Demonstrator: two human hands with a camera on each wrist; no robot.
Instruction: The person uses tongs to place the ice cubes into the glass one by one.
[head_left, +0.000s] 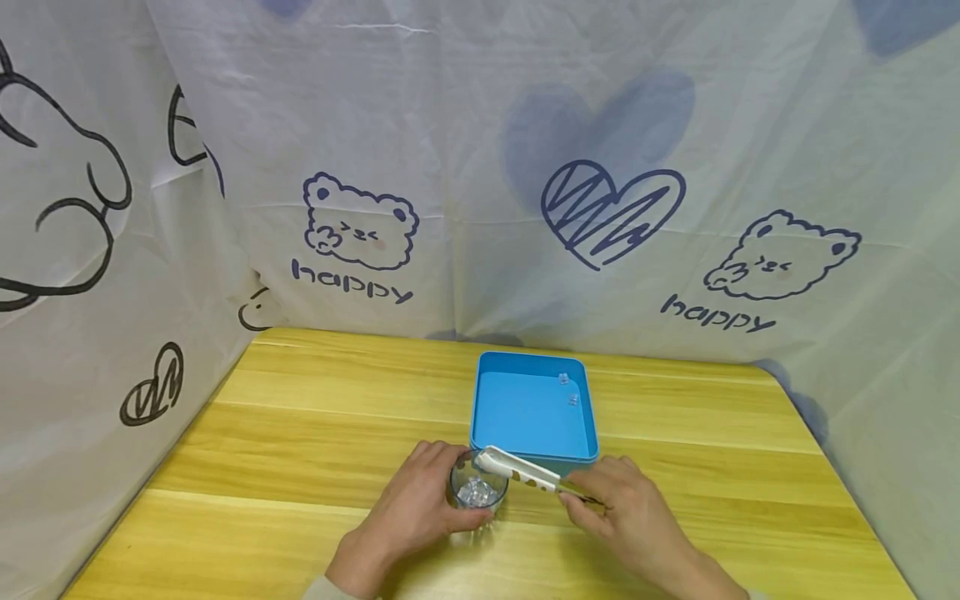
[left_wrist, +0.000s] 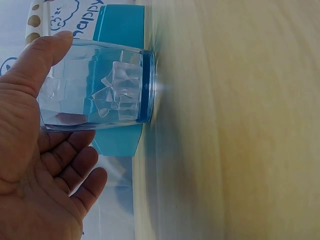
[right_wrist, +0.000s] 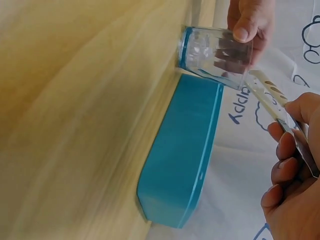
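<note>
A clear drinking glass (head_left: 459,479) stands on the table in front of a blue tray. My left hand (head_left: 420,500) grips it around the side, thumb near the rim. Several clear plastic-looking ice cubes (left_wrist: 120,87) lie at the bottom of the glass. My right hand (head_left: 626,512) holds a pair of tongs (head_left: 525,472) with white, brown-spotted tips and metal arms. The tips are over the rim of the glass. Inside the upper glass the left wrist view shows a faint clear shape (left_wrist: 51,89), too blurred to tell whether the tongs hold it.
Just behind the glass sits the shallow blue tray (head_left: 517,457). Two clear cubes lie in it near its right wall, one cube (head_left: 564,379) farther back than the other (head_left: 573,400). A patterned white cloth (head_left: 480,250) hangs behind the wooden table (head_left: 337,417).
</note>
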